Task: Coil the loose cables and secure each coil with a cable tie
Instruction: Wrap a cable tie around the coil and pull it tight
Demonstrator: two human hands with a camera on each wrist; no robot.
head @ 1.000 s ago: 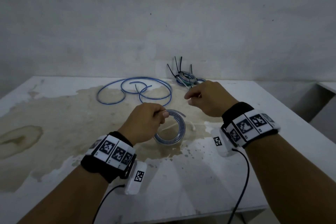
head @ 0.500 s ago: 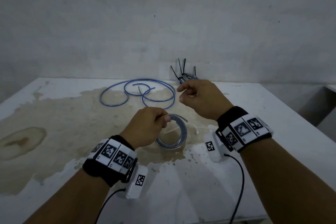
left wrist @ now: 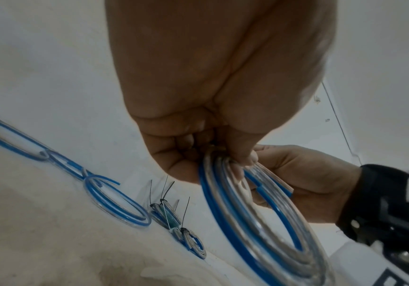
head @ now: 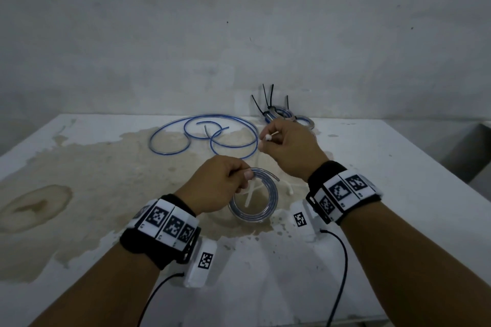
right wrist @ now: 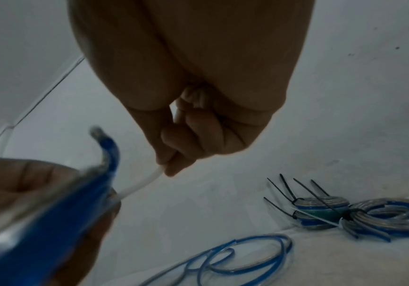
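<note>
Coiled cable (head: 253, 200) hangs from your left hand (head: 221, 183) above the stained table (head: 398, 167) in the head view, fingers curled over its top arc so the turns stay stacked, while your right hand (head: 288, 147) pinches a white cable tie (head: 268, 137) — probably to bind it. Left wrist view shows what the head hides: thumb and fingers clamped on several blue-and-clear turns (left wrist: 259, 212). Right wrist view shows the tie (right wrist: 144, 183) running to the coil — and, beyond, finished coils (right wrist: 345, 212) bound in black ties beside the loose cable (right wrist: 235, 257).
</note>
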